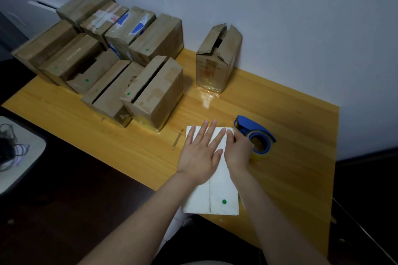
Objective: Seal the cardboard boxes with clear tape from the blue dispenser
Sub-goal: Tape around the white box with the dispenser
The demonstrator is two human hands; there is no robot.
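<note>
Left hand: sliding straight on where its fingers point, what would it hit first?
The left hand probably meets the upright brown cardboard box with open flaps first, past bare yellow wooden table; depth unclear.

It's dim in here, with a cool bluish cast over the wall (280, 17). The yellow table (290, 135) catches one bright patch of glare at centre frame, just below the upright box (217, 60). The lower left corner sinks into near-black. Straight edges bow toward the frame's borders, and detail looks soft throughout.

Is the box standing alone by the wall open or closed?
Open. The box stands upright, its top flaps raised and crumpled, a dark gap between them.
</note>
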